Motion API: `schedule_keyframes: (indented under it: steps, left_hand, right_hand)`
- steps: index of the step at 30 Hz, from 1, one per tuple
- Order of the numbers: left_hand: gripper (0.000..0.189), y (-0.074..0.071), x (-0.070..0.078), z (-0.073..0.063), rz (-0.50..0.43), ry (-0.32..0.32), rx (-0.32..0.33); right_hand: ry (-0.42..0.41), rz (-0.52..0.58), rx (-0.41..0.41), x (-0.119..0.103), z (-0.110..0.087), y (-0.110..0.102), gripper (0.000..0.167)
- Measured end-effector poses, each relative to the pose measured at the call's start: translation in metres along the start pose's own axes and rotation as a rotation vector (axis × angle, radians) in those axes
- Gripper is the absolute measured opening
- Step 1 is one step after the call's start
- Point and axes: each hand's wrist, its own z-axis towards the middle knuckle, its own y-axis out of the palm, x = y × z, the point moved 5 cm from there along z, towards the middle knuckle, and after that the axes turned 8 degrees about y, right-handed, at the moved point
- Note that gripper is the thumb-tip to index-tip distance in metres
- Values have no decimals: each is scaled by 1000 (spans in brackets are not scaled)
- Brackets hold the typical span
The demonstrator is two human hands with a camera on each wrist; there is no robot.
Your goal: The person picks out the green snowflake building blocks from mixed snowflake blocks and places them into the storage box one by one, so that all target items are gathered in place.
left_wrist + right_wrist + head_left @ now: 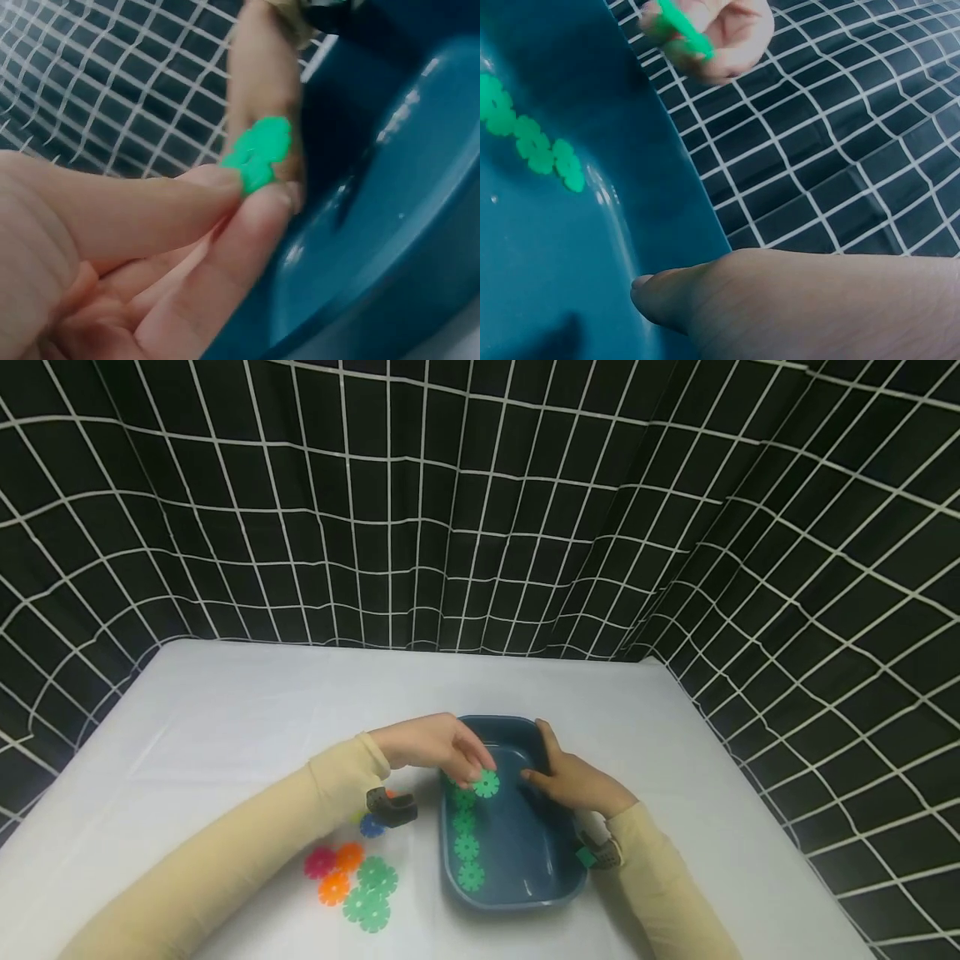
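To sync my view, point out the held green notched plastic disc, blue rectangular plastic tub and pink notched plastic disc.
Held green disc (pixel 264 146), left wrist view: its exposed face.
Blue tub (pixel 517 839), head view: bare floor.
Pink disc (pixel 320 863), head view: face.

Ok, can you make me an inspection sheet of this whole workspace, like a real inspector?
Surface: white cloth, with things resting on it.
Job's things: round-cornered blue plastic tub; row of flat green notched plastic discs inside, along its left wall.
Clutter: flat notched pink disc, orange discs, blue disc and loose green discs, left of the tub.
Hands: left hand pinches a green disc over the tub; right hand holds its right wall.
Cables: nothing seen.
Surroundings: black curtain with white grid lines.
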Motion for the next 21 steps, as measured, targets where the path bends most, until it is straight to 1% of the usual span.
schedule_keyframes:
  steps: [4,8,14,21]
  left_hand:
    - [24,19,2,13,108,19,-92]
    - [22,37,5,20,189,25,-153]
    - [21,60,7,20,339,27,-238]
    - [20,75,6,19,425,38,-272]
  right_hand:
    - [5,-3,4,0,-1,0,88]
    - [8,-7,10,1,0,0,89]
    - [-5,9,7,0,0,-1,89]
    - [-21,1,12,1,0,-1,89]
